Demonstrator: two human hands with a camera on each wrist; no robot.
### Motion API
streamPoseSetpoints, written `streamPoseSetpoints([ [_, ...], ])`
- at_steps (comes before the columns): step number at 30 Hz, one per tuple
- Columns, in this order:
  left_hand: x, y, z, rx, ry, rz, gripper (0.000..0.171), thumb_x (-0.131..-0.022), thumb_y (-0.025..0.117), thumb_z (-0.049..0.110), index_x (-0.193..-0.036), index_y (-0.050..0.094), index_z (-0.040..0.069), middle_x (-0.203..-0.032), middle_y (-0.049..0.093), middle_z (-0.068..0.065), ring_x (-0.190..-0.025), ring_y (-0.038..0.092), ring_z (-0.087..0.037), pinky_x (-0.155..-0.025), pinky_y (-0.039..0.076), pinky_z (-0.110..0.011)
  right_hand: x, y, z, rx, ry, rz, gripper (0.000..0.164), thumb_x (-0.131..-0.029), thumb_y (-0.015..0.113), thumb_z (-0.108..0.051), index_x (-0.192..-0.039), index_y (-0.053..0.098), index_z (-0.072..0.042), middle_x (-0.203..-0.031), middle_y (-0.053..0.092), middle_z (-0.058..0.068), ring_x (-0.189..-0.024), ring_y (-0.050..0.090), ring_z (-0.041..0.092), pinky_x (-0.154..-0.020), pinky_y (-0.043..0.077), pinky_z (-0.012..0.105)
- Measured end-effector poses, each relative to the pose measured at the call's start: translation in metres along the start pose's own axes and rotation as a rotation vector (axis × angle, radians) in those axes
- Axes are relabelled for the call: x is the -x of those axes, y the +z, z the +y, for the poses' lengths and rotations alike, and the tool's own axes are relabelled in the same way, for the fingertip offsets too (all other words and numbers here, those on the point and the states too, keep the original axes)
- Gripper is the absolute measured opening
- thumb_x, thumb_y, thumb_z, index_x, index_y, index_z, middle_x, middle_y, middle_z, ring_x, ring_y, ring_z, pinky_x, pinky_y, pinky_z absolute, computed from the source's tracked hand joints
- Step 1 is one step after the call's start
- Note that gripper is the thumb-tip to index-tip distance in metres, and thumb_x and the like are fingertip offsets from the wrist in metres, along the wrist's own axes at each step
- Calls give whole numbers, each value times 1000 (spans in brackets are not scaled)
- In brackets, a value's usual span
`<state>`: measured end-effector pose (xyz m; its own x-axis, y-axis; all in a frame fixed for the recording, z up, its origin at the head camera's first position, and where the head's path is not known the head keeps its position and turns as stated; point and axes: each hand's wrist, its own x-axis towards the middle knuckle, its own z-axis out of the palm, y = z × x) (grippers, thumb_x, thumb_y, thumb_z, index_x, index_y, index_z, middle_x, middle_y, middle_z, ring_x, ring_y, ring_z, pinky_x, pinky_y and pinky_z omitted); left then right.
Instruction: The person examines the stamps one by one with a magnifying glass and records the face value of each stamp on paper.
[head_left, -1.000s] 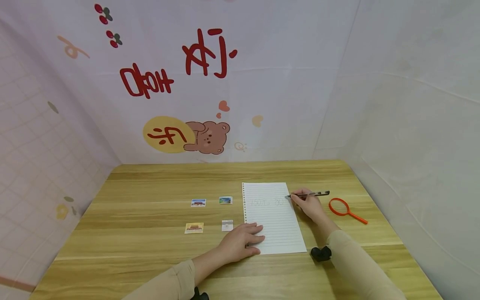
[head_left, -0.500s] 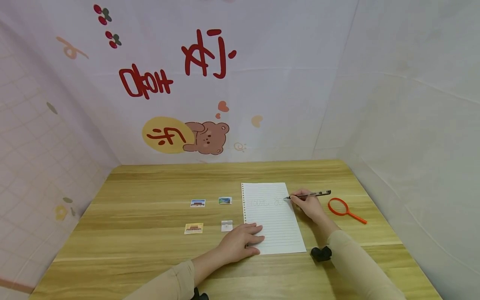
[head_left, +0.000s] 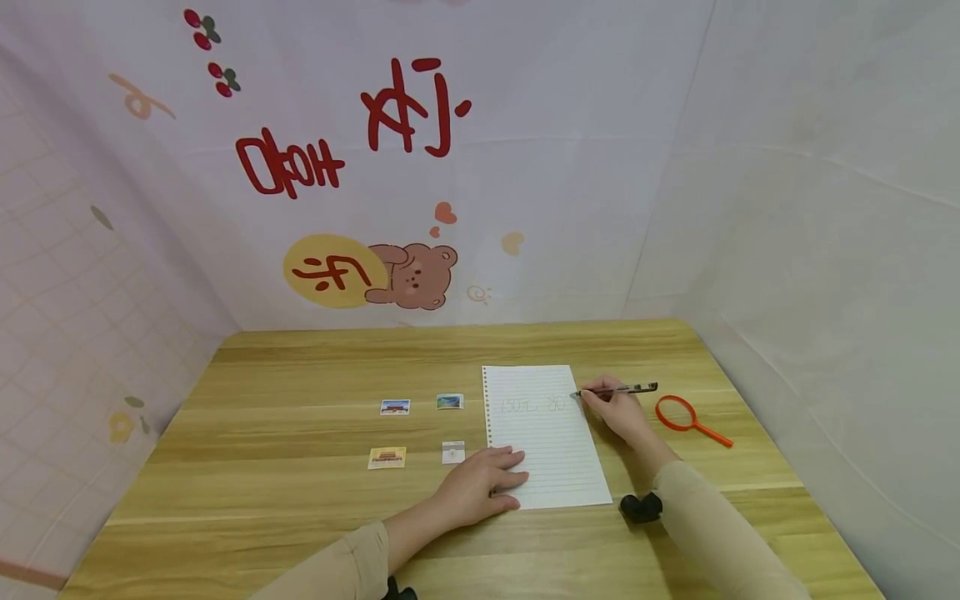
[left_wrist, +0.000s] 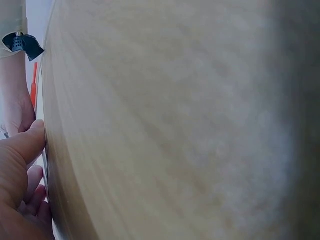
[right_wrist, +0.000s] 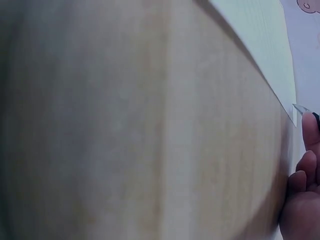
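Observation:
A sheet of lined paper (head_left: 551, 458) with punched holes along its left edge lies on the wooden table. Faint handwriting, which looks like numbers, runs across its upper part. My left hand (head_left: 480, 483) rests on the paper's lower left with fingers extended. My right hand (head_left: 618, 412) pinches a dark pen (head_left: 630, 388), its tip close to the paper's right edge just after the writing. In the right wrist view the pen tip (right_wrist: 299, 107) shows near the paper's edge, beside the fingers (right_wrist: 310, 131). The left wrist view shows the left thumb (left_wrist: 30, 140) against the table.
Left of the paper lie several small picture stamps: a blue one (head_left: 395, 407), a green-blue one (head_left: 450, 402), a yellow one (head_left: 387, 457) and a grey-white one (head_left: 453, 452). A red magnifying glass (head_left: 696, 423) lies right of the right hand. Printed cloth (head_left: 570, 167) hangs behind the table.
The pen in my right hand shifts slightly at the end of the writing, tilting a little and back. The left hand stays in place on the paper.

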<state>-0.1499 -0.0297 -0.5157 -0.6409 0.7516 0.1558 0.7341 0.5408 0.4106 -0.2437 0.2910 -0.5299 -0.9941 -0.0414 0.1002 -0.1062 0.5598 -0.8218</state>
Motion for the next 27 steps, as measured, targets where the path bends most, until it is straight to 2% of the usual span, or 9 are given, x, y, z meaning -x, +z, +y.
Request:
streamPoseSetpoints([
  [9,-1,0,0,16,-29,-15,44,-90,74,30,-130,67,16,-145,52,-3,-138,43,-21,-114,32,-39,1,0,0,-19,19,34,9,-93,69,-12,-96,68,-3,-93,68,10,-73,57,19,-59,48,27],
  [14,-1,0,0,17,-26,-15,43,-90,74,31,-130,67,16,-145,52,-3,-138,43,-21,-114,32,-39,3,-2,2,-52,53,60,10,-94,67,-13,-96,68,-3,-92,68,12,-74,60,20,-61,49,28],
  [18,-1,0,1,20,-18,-14,43,-90,73,31,-130,67,16,-145,52,-4,-138,43,-22,-114,32,-39,5,-1,3,-81,73,42,12,-94,67,-15,-97,68,-2,-86,67,13,-71,60,20,-59,48,28],
  [21,-1,0,0,18,-6,-6,43,-90,74,31,-130,67,15,-144,53,-5,-137,43,-23,-113,33,-40,5,2,2,-56,57,15,13,-94,67,-16,-96,68,-3,-86,67,9,-70,58,18,-57,46,27],
  [27,0,1,-1,14,-3,-5,44,-90,74,31,-130,67,15,-144,53,-4,-137,43,-24,-113,33,-41,5,6,0,-14,8,22,11,-93,69,-16,-96,70,-6,-85,67,4,-69,56,14,-57,45,25],
])
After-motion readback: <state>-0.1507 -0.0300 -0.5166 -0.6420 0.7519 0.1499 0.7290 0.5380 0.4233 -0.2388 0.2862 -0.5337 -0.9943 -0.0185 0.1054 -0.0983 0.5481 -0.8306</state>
